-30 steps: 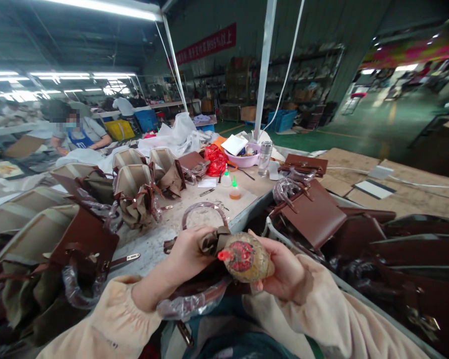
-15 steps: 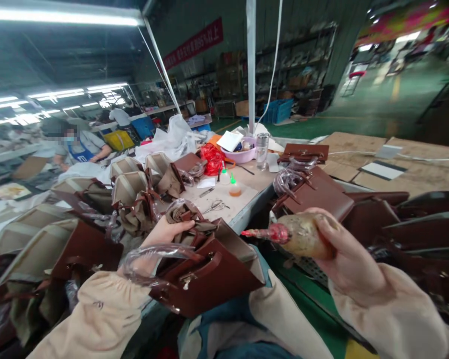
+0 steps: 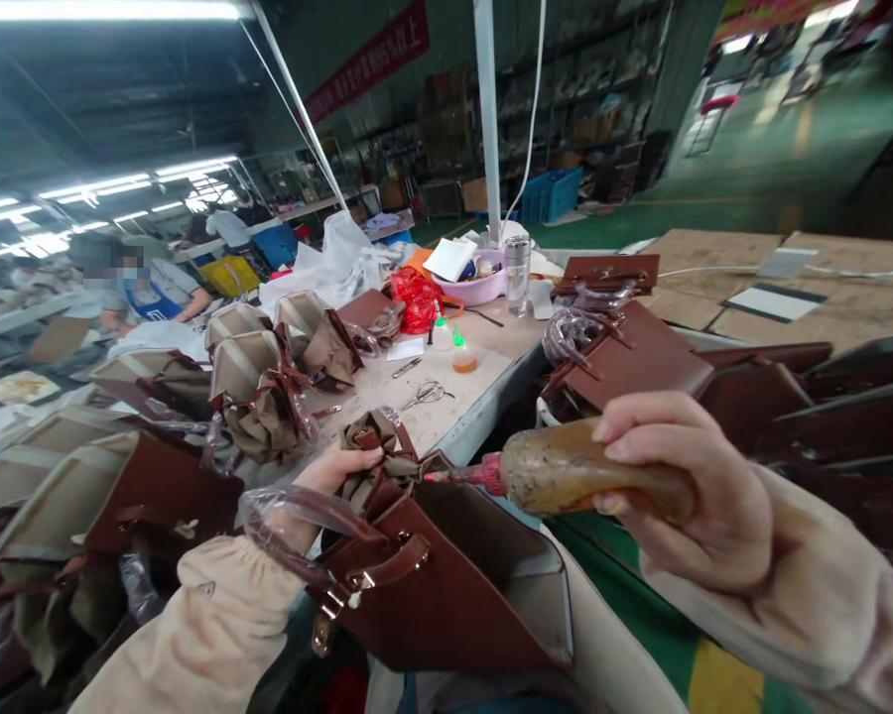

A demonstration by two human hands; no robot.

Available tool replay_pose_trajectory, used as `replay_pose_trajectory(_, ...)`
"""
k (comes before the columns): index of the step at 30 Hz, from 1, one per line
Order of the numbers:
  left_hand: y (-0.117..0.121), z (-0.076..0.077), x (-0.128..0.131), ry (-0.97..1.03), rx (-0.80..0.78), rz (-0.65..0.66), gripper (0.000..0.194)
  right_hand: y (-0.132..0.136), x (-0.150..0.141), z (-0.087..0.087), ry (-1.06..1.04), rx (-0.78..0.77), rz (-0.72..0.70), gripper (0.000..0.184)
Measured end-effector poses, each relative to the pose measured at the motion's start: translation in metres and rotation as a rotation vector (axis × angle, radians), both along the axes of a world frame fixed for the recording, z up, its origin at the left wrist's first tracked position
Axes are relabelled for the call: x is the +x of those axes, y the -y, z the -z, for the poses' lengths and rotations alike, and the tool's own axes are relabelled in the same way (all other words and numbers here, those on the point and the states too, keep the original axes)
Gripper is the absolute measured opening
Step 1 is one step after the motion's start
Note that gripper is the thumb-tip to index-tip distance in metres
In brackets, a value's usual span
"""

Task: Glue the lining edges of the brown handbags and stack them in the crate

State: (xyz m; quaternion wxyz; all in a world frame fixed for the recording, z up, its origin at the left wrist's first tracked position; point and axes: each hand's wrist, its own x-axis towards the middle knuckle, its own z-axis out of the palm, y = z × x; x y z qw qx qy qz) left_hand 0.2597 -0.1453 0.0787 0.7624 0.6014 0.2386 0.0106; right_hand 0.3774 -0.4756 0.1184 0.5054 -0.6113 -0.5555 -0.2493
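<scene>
A brown handbag (image 3: pixel 453 585) rests tilted across my lap, its mouth open toward the right and its handle wrapped in clear plastic. My left hand (image 3: pixel 334 476) grips the bunched olive lining (image 3: pixel 368 436) at the bag's upper edge, thumb on top. My right hand (image 3: pixel 685 486) is closed around a stained, amber glue bottle (image 3: pixel 558 468) held on its side. The bottle's red nozzle (image 3: pixel 468 474) points left, its tip at the bag's opening beside the lining. Whether the tip touches the bag I cannot tell.
Several part-made bags (image 3: pixel 245 382) stand on the table at left; finished brown bags (image 3: pixel 640 357) are stacked at right. Scissors (image 3: pixel 426 395), a small green-capped bottle (image 3: pixel 463 357), a clear flask (image 3: pixel 517 276) and a lilac basin (image 3: pixel 476 288) sit ahead. A co-worker (image 3: pixel 153 288) sits at far left.
My right hand has turned and brought the glue bottle's nozzle left to the bag's opening. The bag has swung so its mouth shows wider; my left hand keeps its hold.
</scene>
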Motion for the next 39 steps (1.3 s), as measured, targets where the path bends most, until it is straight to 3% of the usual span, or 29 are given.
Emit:
replay_pose_trajectory(10,0.002,0.005,-0.013,-0.038,-0.076,-0.005,0.025,-0.008,-0.004,0.012,-0.006,0.015,-0.039,0.024)
replay_pose_trajectory(18,0.01,0.004,-0.017,-0.105,-0.131,-0.001,0.03,-0.007,-0.007,0.013,-0.004,0.007,-0.067,0.019)
replay_pose_trajectory(32,0.011,0.009,-0.022,-0.115,-0.139,0.024,0.026,-0.008,-0.009,0.023,-0.029,0.024,-0.041,0.019)
replay_pose_trajectory(39,0.018,0.005,-0.023,-0.152,-0.077,-0.052,0.022,-0.011,-0.01,0.028,-0.032,0.066,-0.032,0.016)
